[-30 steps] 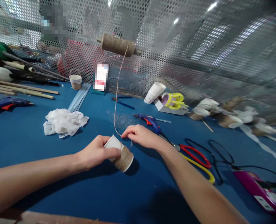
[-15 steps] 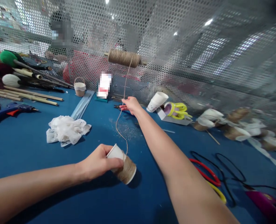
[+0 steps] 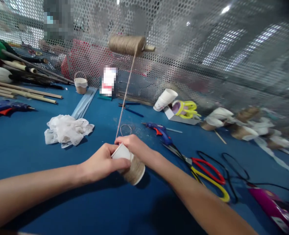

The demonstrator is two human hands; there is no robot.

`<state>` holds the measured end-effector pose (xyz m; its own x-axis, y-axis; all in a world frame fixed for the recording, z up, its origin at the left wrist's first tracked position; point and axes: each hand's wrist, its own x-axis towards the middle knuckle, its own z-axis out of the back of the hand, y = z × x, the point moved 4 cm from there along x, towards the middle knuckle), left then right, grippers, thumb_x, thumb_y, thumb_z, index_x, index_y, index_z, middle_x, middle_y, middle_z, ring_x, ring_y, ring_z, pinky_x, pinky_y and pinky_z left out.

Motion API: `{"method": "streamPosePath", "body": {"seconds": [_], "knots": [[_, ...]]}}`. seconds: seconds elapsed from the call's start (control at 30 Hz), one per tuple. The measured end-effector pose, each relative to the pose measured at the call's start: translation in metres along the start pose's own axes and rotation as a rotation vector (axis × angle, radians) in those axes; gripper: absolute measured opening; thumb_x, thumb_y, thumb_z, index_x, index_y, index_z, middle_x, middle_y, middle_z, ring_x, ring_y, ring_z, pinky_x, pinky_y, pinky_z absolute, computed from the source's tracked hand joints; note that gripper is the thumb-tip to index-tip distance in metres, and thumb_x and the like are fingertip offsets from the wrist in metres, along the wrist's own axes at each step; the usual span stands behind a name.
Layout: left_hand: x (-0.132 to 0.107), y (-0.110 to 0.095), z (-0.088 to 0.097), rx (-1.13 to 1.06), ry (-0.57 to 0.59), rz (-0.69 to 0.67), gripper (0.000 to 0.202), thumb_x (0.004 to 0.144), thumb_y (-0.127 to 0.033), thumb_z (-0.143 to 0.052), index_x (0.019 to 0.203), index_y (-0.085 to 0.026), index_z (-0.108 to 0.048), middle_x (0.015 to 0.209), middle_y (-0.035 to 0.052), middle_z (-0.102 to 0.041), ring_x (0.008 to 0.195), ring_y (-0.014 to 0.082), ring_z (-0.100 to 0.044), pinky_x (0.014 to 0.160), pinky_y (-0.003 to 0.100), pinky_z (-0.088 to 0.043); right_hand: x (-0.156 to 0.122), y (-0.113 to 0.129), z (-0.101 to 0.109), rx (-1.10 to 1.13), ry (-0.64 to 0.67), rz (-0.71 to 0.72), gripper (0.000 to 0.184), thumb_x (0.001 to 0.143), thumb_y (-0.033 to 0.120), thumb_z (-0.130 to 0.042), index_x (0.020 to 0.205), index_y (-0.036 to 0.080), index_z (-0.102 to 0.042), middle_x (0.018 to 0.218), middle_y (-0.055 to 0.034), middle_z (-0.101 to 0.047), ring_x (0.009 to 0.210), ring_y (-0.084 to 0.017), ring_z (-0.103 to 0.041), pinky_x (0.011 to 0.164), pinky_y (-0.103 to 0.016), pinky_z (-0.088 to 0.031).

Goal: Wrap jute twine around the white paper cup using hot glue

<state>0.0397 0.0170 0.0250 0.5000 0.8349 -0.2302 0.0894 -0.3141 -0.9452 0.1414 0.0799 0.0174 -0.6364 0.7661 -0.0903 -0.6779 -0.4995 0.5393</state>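
One cup [image 3: 122, 153] is in the left hand [image 3: 98, 164], tilted low over the blue table [image 3: 105, 202], its mouth toward the upper left and its base toward the lower right. The left hand is closed around the mouth end, thumb along the near side. Twine [image 3: 126, 92] covers the lower part of the cup; the upper part is bare white.

Just behind the cup, the right hand [image 3: 137, 148] has its fingertips drawn together, pinching the twine beside the rim. From there the strand climbs in a straight line to a spool [image 3: 126, 45] on a rod at the mesh [image 3: 174, 42]. A thin loop of twine lies just beyond the right hand.

To the right of that hand are a glue gun [image 3: 160, 130] and, nearer, scissors [image 3: 189, 161] with one red and one yellow handle. Pliers [image 3: 134, 111] lie farther back, short of the mesh. White gauze [image 3: 67, 130] sits crumpled left of the cup, touching or just beside some pale blue strips [image 3: 84, 103]; a small basket [image 3: 81, 86] stands upright at their far end. Stacked cups [image 3: 165, 99] lean near the mesh.
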Motion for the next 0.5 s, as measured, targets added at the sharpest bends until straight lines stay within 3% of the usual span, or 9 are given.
{"method": "streamPosePath", "body": {"seconds": [0.1,0.23,0.33,0.4,0.5], "knots": [[-0.002,-0.001,-0.001,0.024,0.03,-0.033,0.014,0.058,-0.024,-0.06,0.055,-0.013,-0.053,0.053,-0.0032,-0.046,0.053,0.0085,-0.038,0.055,0.021,-0.032,-0.025,0.001,-0.006,0.048,0.013,0.039,0.014,0.071,0.009,-0.059,0.072,0.02,-0.068,0.071,0.0032,-0.068,0.068,-0.013,-0.063,0.063,-0.023,-0.048],[-0.003,0.0,0.0,0.078,0.027,-0.09,0.015,0.064,-0.026,-0.06,0.061,-0.012,-0.055,0.058,-0.0018,-0.05,0.056,0.0096,-0.042,0.057,0.022,-0.036,-0.039,-0.015,0.015,0.074,-0.256,-0.056,0.03,0.082,0.017,-0.046,0.107,0.019,-0.063,0.109,-0.0069,-0.064,0.093,-0.018,-0.061,0.079,-0.033,-0.047],[-0.005,-0.001,0.003,0.184,-0.004,-0.179,0.016,0.069,-0.027,-0.06,0.07,-0.012,-0.057,0.067,0.0001,-0.05,0.062,0.0113,-0.045,0.06,0.023,-0.037,-0.051,-0.022,0.032,0.106,-0.428,-0.162,0.032,0.086,0.028,-0.043,0.108,0.015,-0.061,0.119,-0.0141,-0.056,0.086,-0.019,-0.061,0.073,-0.036,-0.049],[-0.006,-0.003,0.002,0.304,0.01,-0.289,0.014,0.073,-0.026,-0.058,0.071,-0.012,-0.059,0.074,0.0024,-0.052,0.07,0.0134,-0.047,0.066,0.024,-0.039,-0.059,-0.019,0.036,0.162,-0.4,-0.192,0.035,0.087,0.036,-0.041,0.095,0.013,-0.065,0.103,-0.0135,-0.063,0.075,-0.018,-0.062,0.066,-0.035,-0.05],[-0.007,-0.005,-0.001,0.47,0.048,-0.407,0.016,0.077,-0.023,-0.055,0.066,-0.013,-0.059,0.071,0.0036,-0.053,0.074,0.0153,-0.046,0.073,0.026,-0.039,-0.064,-0.004,0.03,0.274,-0.209,-0.168,0.041,0.089,0.042,-0.039,0.084,0.014,-0.069,0.079,-0.0074,-0.069,0.072,-0.018,-0.064,0.068,-0.032,-0.051]]}}
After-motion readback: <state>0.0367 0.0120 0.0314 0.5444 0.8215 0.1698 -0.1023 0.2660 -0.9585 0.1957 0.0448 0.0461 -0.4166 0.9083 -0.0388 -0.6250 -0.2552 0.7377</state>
